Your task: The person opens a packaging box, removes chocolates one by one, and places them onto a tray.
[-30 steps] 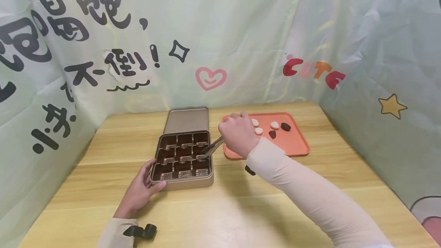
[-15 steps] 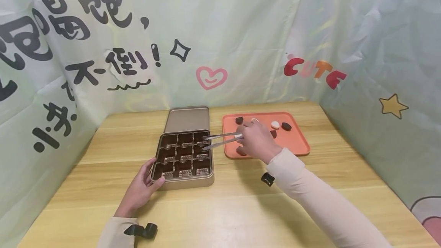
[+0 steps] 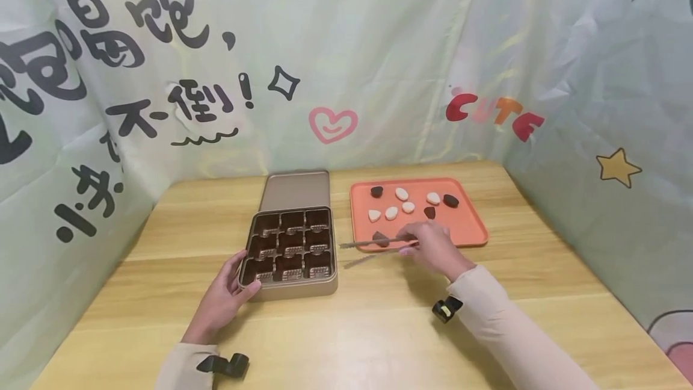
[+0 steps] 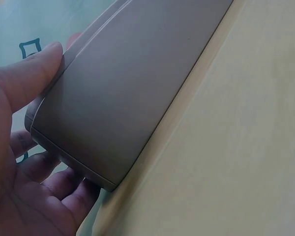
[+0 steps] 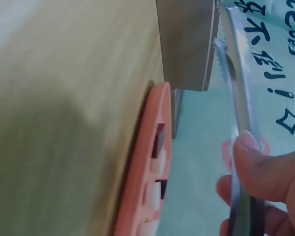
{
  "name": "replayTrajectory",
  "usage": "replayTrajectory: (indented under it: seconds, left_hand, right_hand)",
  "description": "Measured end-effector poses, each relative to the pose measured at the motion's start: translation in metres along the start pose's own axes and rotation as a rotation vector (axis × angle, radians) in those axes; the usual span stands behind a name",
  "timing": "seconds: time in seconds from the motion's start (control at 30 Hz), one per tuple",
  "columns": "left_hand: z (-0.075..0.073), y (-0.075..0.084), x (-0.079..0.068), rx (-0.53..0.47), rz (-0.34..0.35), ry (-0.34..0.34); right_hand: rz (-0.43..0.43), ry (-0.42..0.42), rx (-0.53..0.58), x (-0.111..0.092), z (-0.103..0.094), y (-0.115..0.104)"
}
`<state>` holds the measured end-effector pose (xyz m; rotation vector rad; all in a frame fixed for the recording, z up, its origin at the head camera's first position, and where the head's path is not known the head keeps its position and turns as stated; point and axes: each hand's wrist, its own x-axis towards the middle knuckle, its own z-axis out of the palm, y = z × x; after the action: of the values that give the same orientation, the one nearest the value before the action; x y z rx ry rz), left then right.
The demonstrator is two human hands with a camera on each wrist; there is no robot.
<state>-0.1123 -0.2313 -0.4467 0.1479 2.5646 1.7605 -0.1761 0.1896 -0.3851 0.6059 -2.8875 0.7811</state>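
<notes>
My left hand [image 3: 222,300] grips the near left corner of a brown metal tin [image 3: 303,290], thumb on the rim and fingers along the side. The left wrist view shows the fingers [image 4: 64,189] bent at the tin's corner. Dark brown square compartments [image 3: 291,239] divide the tin's inside. My right hand [image 3: 433,248] holds metal tongs [image 3: 368,259] over the near edge of an orange tray [image 3: 465,230]. The tongs' arms are spread, with nothing between the tips, just right of the tin. On the tray lie several white pieces [image 3: 401,194] and dark pieces [image 3: 450,201], like pebbles or candies.
A flat brown lid [image 3: 296,190] lies behind the tin. Both tin and tray rest on a wooden table [image 3: 346,342]. Printed cloth [image 3: 390,77] hangs at the back and on both sides.
My right hand has drawn the tongs out of the tin, rightward and nearer to me. Their arms have spread apart. More of the tray's pieces show. My left hand stays on the tin.
</notes>
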Motion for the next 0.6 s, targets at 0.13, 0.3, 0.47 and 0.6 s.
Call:
replayTrajectory:
  seconds: [0.13, 0.3, 0.47, 0.6]
  left_hand:
    - [0.0, -0.001, -0.001, -0.015, -0.009, -0.005]
    - [0.001, -0.001, 0.0, -0.031, -0.009, -0.009]
    - [0.001, 0.0, -0.001, -0.054, -0.007, -0.009]
    - [0.001, 0.001, 0.0, -0.064, -0.01, -0.012]
  right_hand:
    - [0.034, -0.069, 0.01, -0.009, 0.003, 0.009]
    - [0.059, -0.096, 0.013, -0.019, 0.008, 0.017]
    - [0.053, -0.094, 0.023, -0.023, 0.011, 0.023]
    - [0.056, -0.1, 0.018, -0.024, 0.013, 0.027]
